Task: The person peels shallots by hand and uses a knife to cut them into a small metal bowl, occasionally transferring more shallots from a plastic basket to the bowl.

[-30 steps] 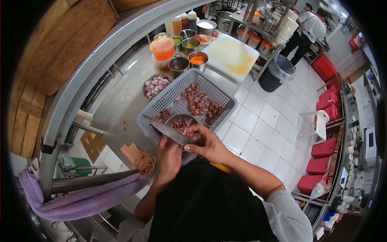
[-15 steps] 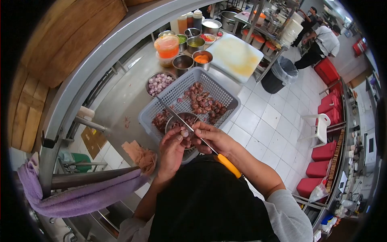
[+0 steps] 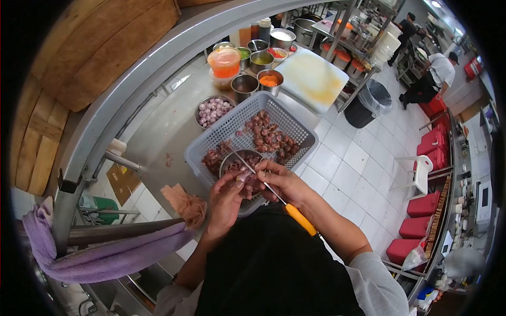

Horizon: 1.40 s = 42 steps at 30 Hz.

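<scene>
Pinched in the fingers of my left hand (image 3: 226, 203) is a pale purple shallot (image 3: 243, 177). My right hand (image 3: 282, 183) grips a yellow-handled knife (image 3: 300, 219) partway along its narrow blade, so the handle trails back past my wrist. The blade crosses over the shallot and points up and left. Under my hands, a metal bowl (image 3: 227, 156) sits inside a grey perforated basket (image 3: 196, 152), its contents partly covered by my fingers. Reddish-brown unpeeled shallots (image 3: 266, 131) lie in clusters in the basket. Beside it stands a bowl of peeled shallots (image 3: 214, 111).
Metal pots, an orange tub (image 3: 224, 63) and a white cutting board (image 3: 312, 79) stand beyond the basket. A brown cloth (image 3: 184, 204) and a purple towel (image 3: 113, 259) lie at left. Right of the table are a bin (image 3: 363, 105), a white stool (image 3: 420, 174) and two people.
The view has shifted slightly, so the basket and pots appear lower and further right. The shallot has turned a little in my left fingers. One background person has bent further over.
</scene>
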{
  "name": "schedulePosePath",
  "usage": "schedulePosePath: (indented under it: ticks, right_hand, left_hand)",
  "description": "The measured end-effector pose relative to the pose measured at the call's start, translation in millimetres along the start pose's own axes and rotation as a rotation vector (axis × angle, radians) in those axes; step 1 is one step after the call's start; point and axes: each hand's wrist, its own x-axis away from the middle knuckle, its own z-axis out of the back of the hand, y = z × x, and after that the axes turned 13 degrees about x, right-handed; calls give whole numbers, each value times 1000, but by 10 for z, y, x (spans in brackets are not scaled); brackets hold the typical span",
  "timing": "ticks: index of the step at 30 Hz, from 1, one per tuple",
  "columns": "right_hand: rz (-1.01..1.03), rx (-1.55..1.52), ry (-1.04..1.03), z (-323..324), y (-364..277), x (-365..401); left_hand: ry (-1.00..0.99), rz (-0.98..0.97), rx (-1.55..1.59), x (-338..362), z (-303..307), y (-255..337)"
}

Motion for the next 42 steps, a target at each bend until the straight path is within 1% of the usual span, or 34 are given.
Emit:
schedulePosePath:
  ticks: [1,3,5,6,8,10,12,14,15,17,18,19,20,21,22,23,24,25,27,31,33,34,37,39,40,42]
  right_hand:
    - [9,-35,28,23,-18,4]
    - [-7,-25,20,89,-32,-1]
    - [-56,48,108,93,-32,-14]
    - [-57,47,105,128,22,-41]
    - [-61,143,143,237,192,-108]
    - [-60,157,123,248,239,-87]
    - [-58,169,105,212,226,-71]
    - [-52,315,152,128,145,-7]
    - [-52,316,153,92,128,17]
    - [84,424,142,2,126,64]
    - [82,424,147,-60,88,103]
    - [130,475,121,-125,43,149]
    - [177,527,95,-159,27,180]
    - [177,527,103,-162,62,186]
    - [240,579,95,-161,114,178]
    - [304,630,84,-160,144,173]
    - [235,641,93,-245,53,225]
    - [236,639,95,-255,52,228]
    - [301,711,110,-277,63,229]
    - [283,699,116,-306,49,255]
    - [357,694,119,-292,83,238]
    - [358,693,122,-292,81,247]
    - [320,736,128,-298,42,260]
    - [292,669,98,-296,21,257]
    - [293,668,98,-293,-15,263]
    - [105,458,31,-272,-97,282]
  left_hand:
    - [1,-1,0,11,11,8]
    - [15,7,2,37,47,36]
    - [16,-12,-5,34,118,45]
    - [17,-33,-12,35,145,57]
    - [33,-23,23,25,93,138]
    - [48,-10,60,28,85,157]
    - [80,-57,-20,30,125,147]
    - [88,-60,-30,39,129,145]
    - [92,-63,-40,35,126,143]
    - [78,-79,-34,38,97,126]
    - [65,-92,-28,46,82,108]
    - [63,-85,-25,44,117,80]
    - [26,-112,-2,34,186,45]
    - [-12,-139,20,26,178,33]
    - [-14,-135,20,33,162,19]
    - [37,-141,35,46,144,9]
    - [90,-147,50,57,115,10]
    - [89,-145,48,65,108,8]
    - [35,-175,63,90,106,1]
    - [17,-163,44,93,150,-25]
    - [2,-167,59,93,150,-30]
    - [1,-164,58,96,146,-31]
    - [8,-180,30,110,108,-23]
    - [-16,-238,44,125,50,-19]
    - [-16,-238,43,130,17,5]
    - [-50,-173,-19,131,-44,62]
